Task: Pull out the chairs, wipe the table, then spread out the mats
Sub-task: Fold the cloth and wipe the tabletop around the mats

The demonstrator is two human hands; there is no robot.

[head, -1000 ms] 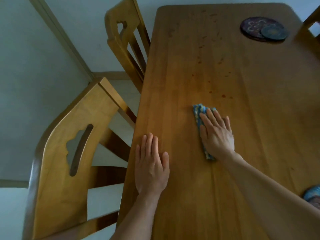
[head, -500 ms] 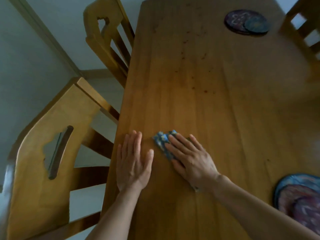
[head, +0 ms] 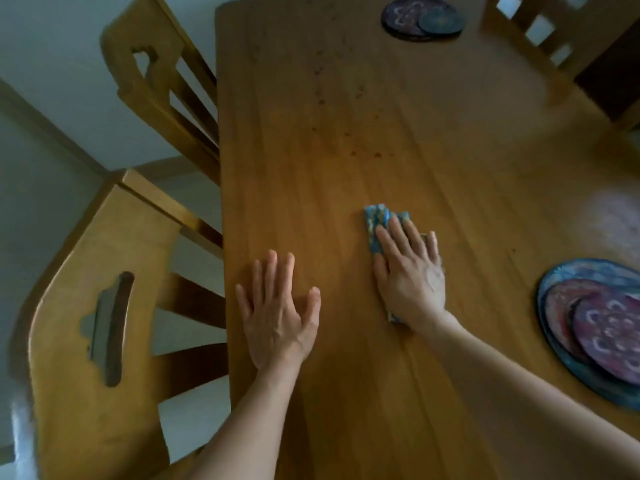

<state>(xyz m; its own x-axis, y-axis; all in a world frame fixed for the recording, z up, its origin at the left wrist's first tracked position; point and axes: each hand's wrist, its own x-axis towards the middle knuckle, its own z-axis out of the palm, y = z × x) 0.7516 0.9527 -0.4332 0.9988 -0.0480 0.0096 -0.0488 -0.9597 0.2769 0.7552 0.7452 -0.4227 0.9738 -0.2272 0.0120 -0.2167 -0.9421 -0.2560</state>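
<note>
Fingers (head: 398, 237) of my right hand (head: 412, 282) lie straight, pressing the blue cloth (head: 375, 220) flat mid-table (head: 311, 188); left hand (head: 277, 310) braces, spread. Recommendation: even pressure, overlapping passes toward the brown spots (head: 363, 154).

Bare table (head: 346, 133) runs open ahead to the far mats (head: 422, 17); near mats (head: 595, 327) block the right side

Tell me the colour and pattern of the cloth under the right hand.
Blue cloth with a yellowish wavy pattern, seen in the head view; the right hand covers most of it.
</note>
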